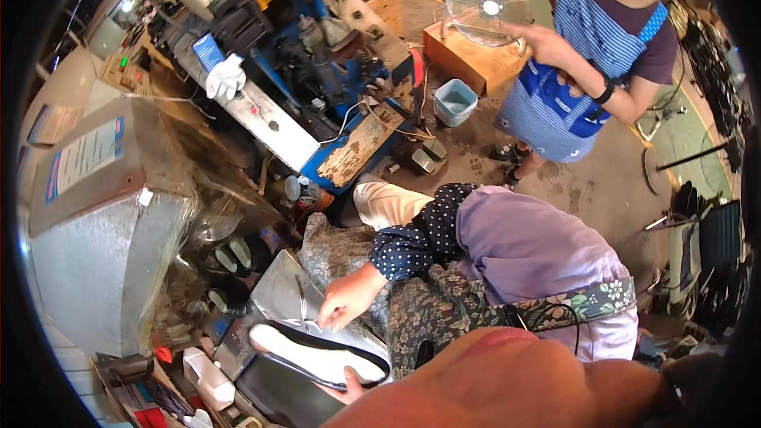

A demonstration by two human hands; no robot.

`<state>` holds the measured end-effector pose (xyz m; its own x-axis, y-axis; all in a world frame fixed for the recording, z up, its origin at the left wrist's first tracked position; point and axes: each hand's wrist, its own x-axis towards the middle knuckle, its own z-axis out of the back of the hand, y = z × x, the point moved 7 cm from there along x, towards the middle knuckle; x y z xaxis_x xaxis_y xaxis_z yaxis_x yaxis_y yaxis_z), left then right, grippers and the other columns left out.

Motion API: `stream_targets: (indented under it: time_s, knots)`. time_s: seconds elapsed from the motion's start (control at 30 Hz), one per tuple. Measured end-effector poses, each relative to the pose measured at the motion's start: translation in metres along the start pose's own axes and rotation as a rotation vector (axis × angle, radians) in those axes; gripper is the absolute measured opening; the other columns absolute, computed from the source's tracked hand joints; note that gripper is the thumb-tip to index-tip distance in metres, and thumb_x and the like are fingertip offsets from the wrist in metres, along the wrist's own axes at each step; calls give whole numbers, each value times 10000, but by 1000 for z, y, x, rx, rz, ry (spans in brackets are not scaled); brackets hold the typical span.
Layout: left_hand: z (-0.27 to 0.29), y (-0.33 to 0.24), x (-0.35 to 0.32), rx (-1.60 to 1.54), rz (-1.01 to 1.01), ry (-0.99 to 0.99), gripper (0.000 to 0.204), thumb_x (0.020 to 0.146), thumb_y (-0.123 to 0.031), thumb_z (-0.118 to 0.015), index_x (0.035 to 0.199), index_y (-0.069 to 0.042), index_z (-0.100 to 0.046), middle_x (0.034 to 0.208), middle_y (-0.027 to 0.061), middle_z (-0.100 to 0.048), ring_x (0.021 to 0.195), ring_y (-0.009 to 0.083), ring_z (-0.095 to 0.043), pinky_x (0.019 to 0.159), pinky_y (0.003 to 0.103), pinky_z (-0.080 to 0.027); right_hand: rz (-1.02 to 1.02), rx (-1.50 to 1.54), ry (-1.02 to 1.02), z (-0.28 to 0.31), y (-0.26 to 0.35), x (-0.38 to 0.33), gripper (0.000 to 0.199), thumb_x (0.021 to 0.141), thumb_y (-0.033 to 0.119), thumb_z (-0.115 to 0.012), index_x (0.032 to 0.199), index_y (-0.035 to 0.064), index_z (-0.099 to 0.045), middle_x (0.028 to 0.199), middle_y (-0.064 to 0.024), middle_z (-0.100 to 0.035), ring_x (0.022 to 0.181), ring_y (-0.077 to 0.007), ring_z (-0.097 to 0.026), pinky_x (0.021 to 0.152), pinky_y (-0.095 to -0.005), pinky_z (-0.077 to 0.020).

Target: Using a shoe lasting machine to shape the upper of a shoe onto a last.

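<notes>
Sleeve (406,251), dark and spotted, is angled down-left mid-frame. Below, left of centre, a white-lined black shoe (317,353) is held slantwise. Above it the right hand (351,299) is bent downward, fingers curled; whether anything is pinched cannot be told. By the left hand (349,387) the shoe's right end is gripped.

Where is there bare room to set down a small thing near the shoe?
The dark panel just below the black shoe in the picture, right of the white plastic bottle, looks mostly bare. Farther off, so does the white benchtop, at its end near the wooden board. Crowded: the brown box at lower left.
</notes>
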<state>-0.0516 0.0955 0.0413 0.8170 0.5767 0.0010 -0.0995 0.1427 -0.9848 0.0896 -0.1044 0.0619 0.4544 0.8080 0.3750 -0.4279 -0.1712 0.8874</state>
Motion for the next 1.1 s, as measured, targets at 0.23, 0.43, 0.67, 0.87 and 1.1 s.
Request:
stream_targets:
  time_s: [0.23,0.43,0.67,0.87,1.1]
  knots:
    - [-156,-124,-5,-104,-537,388,1006,784,-149,-806,1551,4,-173,1567,194,-264,1420,299,-314,1153,419,-278,263,-435,-681,69,78,-16,1314,678,452,-876,1502,-118,-25,1556,-336,-120,1439,-438,-217,1178,-450,-217]
    - [-189,-85,-2,-186,-308,997,679,860,9,-678,1469,32,-379,1449,177,-487,1290,272,-517,1108,380,-365,-269,385,-589,146,58,-78,978,781,133,-790,1537,-18,-190,1492,-136,-392,1350,-181,-379,1111,-322,-329]
    - [-166,69,18,-93,-15,888,402,933,14,-608,1328,40,-541,1216,92,-666,1110,148,-620,985,276,-473,-154,-2,-952,272,70,-127,805,770,30,-768,1484,20,-396,1414,-82,-509,1231,-139,-503,1030,-305,-414]
    - [-145,73,-10,446,-431,735,182,868,-82,-632,1031,-66,-712,974,153,-715,877,324,-700,779,370,-553,-467,-962,-1192,429,77,-137,726,656,424,-753,1339,217,-619,1157,-240,-578,1060,-382,-606,935,-380,-477]
    - [-143,67,-12,470,-500,631,180,859,-89,-623,1013,-78,-715,961,136,-718,869,331,-696,764,386,-556,-729,-955,-1124,475,67,-136,739,676,379,-752,1381,243,-578,1043,-216,-709,979,-285,-683,883,-355,-508]
